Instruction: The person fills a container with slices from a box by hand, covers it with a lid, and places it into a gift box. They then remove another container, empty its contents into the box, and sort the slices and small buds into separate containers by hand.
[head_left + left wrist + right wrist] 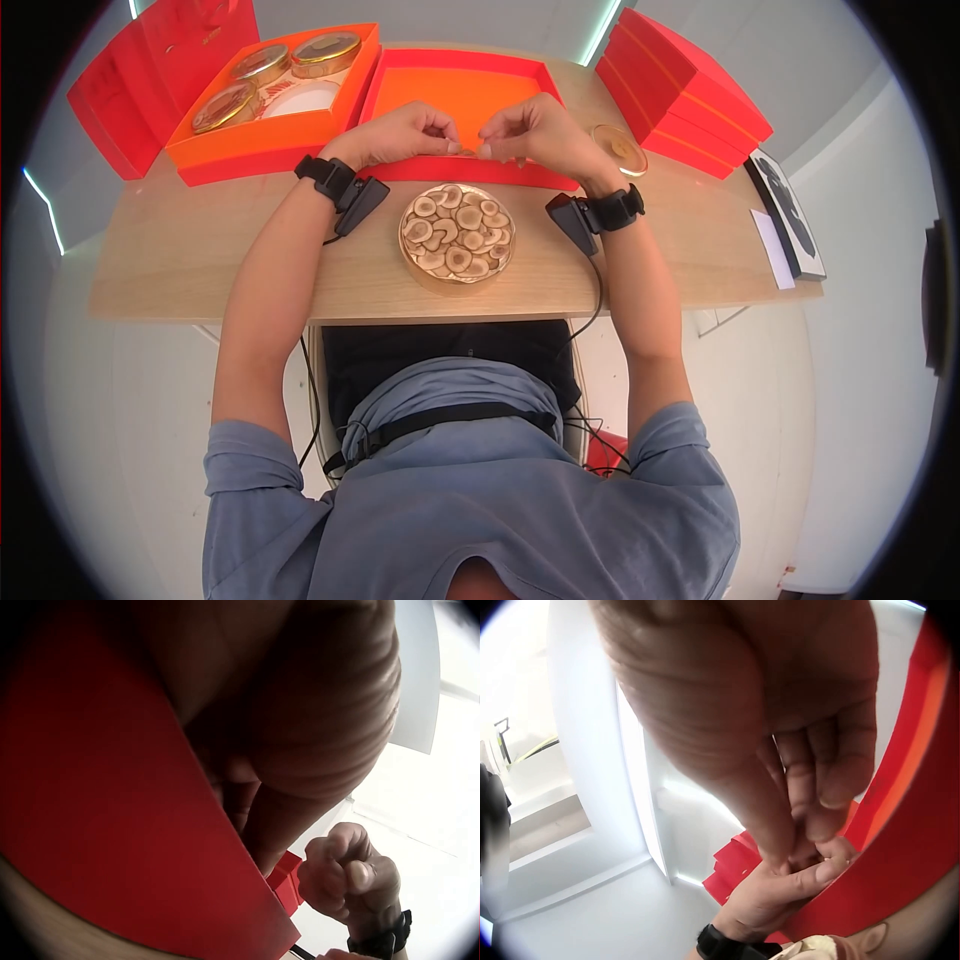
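Both hands meet over the near side of an open red box with an orange inside (450, 85). In the head view my left hand (400, 134) has its fingers curled and pinches a small brownish piece (467, 152), too small to identify. From the other side my right hand (540, 135) pinches at the same piece, thumb and forefinger together. Closer to the body stands a round tin (458, 232) filled to the top with pale round slices. The wrist views show my left hand (780, 889) and right hand (352, 877) near the box's red wall (127, 802).
On the left an orange box (180, 150) holds several gold-rimmed round tins (325, 52), with a red bag (130, 90) behind. Stacked red boxes (680, 95) stand at the right, near a round clear lid (620, 150). A black-and-white framed item (790, 215) lies at the right edge.
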Tool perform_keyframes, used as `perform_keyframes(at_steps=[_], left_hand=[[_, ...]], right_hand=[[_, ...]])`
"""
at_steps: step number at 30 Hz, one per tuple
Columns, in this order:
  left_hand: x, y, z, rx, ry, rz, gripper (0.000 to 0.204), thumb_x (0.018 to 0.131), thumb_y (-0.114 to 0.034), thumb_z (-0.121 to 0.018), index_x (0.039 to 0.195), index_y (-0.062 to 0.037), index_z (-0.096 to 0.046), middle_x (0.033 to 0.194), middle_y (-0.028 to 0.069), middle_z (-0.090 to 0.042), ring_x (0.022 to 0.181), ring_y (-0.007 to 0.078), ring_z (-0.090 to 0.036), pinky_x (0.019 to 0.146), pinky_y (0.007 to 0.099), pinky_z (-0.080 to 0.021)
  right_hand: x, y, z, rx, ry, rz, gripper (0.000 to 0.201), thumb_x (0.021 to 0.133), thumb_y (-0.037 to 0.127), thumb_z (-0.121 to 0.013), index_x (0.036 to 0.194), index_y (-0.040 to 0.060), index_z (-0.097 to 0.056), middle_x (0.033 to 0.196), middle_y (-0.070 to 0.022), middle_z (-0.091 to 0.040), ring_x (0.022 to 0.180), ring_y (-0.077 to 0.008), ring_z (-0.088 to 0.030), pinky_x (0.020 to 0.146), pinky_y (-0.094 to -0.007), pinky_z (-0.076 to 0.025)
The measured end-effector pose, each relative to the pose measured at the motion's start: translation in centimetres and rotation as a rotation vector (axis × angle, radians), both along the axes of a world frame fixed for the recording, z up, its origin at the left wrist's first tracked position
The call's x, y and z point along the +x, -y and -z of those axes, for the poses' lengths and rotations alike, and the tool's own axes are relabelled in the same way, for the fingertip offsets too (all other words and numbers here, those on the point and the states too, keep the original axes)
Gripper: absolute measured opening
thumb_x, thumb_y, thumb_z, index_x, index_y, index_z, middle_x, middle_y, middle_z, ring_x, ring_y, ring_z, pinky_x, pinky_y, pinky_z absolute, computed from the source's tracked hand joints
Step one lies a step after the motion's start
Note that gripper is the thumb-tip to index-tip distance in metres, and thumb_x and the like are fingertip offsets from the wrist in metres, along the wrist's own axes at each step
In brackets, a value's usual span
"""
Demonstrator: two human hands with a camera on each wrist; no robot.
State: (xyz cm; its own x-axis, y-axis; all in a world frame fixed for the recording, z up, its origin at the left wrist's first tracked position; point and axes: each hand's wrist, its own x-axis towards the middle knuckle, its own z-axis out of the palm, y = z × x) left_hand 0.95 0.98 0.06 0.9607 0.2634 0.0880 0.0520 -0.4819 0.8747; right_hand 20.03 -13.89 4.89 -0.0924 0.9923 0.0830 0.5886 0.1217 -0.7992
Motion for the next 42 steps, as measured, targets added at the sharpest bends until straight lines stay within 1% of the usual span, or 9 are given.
perform_keyframes(at_steps=[4, 10, 16, 19, 22, 31, 34, 37, 42], left_hand=[[0.2, -0.3, 0.5, -0.037, 0.045, -0.008, 0.011, 0.093, -0.014, -0.063, 0.091, -0.0037, -0.066, 0.086, -0.0032, -0.063, 0.080, 0.0042, -0.056, 0.075, 0.0199, -0.045], [0.1, -0.3, 0.2, -0.102, 0.034, -0.065, 0.010, 0.092, -0.013, -0.063, 0.090, -0.0028, -0.066, 0.083, -0.0012, -0.064, 0.075, 0.0050, -0.056, 0.069, 0.0204, -0.045], [0.0, -0.2, 0.1, -0.093, 0.029, -0.121, 0.010, 0.090, -0.012, -0.066, 0.092, -0.0029, -0.070, 0.077, -0.0012, -0.065, 0.071, 0.0058, -0.056, 0.065, 0.0215, -0.045], [-0.1, 0.1, -0.2, -0.052, 0.003, -0.168, 0.011, 0.089, -0.010, -0.067, 0.095, -0.0016, -0.071, 0.078, 0.0000, -0.067, 0.073, 0.0060, -0.058, 0.065, 0.0213, -0.045], [0.0, 0.0, 0.0, -0.037, -0.004, -0.177, 0.012, 0.088, -0.008, -0.067, 0.097, -0.0004, -0.071, 0.083, 0.0022, -0.069, 0.077, 0.0075, -0.061, 0.070, 0.0223, -0.048], [0.0, -0.2, 0.2, -0.024, 0.014, -0.143, 0.013, 0.086, -0.003, -0.066, 0.097, 0.0011, -0.071, 0.091, 0.0060, -0.070, 0.087, 0.0119, -0.064, 0.082, 0.0251, -0.052], [0.1, -0.2, 0.3, -0.014, 0.041, -0.155, 0.012, 0.086, -0.004, -0.067, 0.096, 0.0011, -0.071, 0.087, 0.0052, -0.070, 0.083, 0.0110, -0.064, 0.077, 0.0243, -0.052], [0.0, 0.0, -0.2, -0.075, 0.029, -0.219, 0.013, 0.086, -0.008, -0.069, 0.095, 0.0007, -0.071, 0.083, 0.0051, -0.070, 0.076, 0.0102, -0.064, 0.071, 0.0240, -0.052], [0.3, 0.1, -0.4, -0.171, 0.136, -0.243, 0.016, 0.087, -0.014, -0.071, 0.096, -0.0001, -0.071, 0.080, 0.0069, -0.070, 0.067, 0.0108, -0.065, 0.064, 0.0233, -0.054]], right_hand=[[0.3, -1.2, 1.4, 0.123, 0.044, 0.193, 0.019, 0.084, 0.010, -0.072, 0.099, -0.0028, -0.069, 0.084, -0.0053, -0.070, 0.074, -0.0102, -0.065, 0.065, -0.0247, -0.052], [0.6, -3.3, 4.2, 0.137, -0.008, 0.022, 0.024, 0.085, 0.010, -0.072, 0.103, -0.0046, -0.067, 0.092, -0.0082, -0.069, 0.078, -0.0120, -0.065, 0.071, -0.0254, -0.054], [0.1, -2.2, 2.4, 0.144, -0.043, 0.234, 0.023, 0.082, 0.005, -0.073, 0.100, -0.0079, -0.067, 0.088, -0.0125, -0.070, 0.075, -0.0148, -0.067, 0.068, -0.0267, -0.056], [0.7, -1.7, 1.7, 0.152, -0.109, 0.132, 0.021, 0.082, 0.004, -0.073, 0.099, -0.0078, -0.068, 0.086, -0.0121, -0.070, 0.074, -0.0142, -0.068, 0.068, -0.0256, -0.056], [-0.1, -0.2, 0.2, -0.018, -0.186, -0.137, 0.020, 0.081, 0.004, -0.074, 0.097, -0.0069, -0.070, 0.082, -0.0106, -0.071, 0.074, -0.0131, -0.068, 0.068, -0.0249, -0.056], [-3.1, 0.9, 0.7, 0.004, 0.055, -0.230, 0.024, 0.078, 0.009, -0.080, 0.096, -0.0044, -0.071, 0.080, -0.0061, -0.072, 0.070, -0.0075, -0.066, 0.066, -0.0207, -0.052], [-3.2, 0.5, 1.2, 0.102, 0.077, -0.165, 0.024, 0.079, 0.013, -0.079, 0.094, -0.0042, -0.071, 0.078, -0.0058, -0.071, 0.069, -0.0075, -0.065, 0.064, -0.0211, -0.052], [-2.8, 0.4, 0.2, 0.097, 0.090, 0.086, 0.024, 0.082, 0.013, -0.076, 0.097, -0.0038, -0.071, 0.077, -0.0060, -0.070, 0.072, -0.0086, -0.065, 0.064, -0.0224, -0.052], [-1.1, -1.2, 1.9, 0.151, 0.070, 0.160, 0.035, 0.083, 0.015, -0.075, 0.108, -0.0066, -0.066, 0.084, -0.0074, -0.070, 0.074, -0.0102, -0.066, 0.064, -0.0244, -0.052]])
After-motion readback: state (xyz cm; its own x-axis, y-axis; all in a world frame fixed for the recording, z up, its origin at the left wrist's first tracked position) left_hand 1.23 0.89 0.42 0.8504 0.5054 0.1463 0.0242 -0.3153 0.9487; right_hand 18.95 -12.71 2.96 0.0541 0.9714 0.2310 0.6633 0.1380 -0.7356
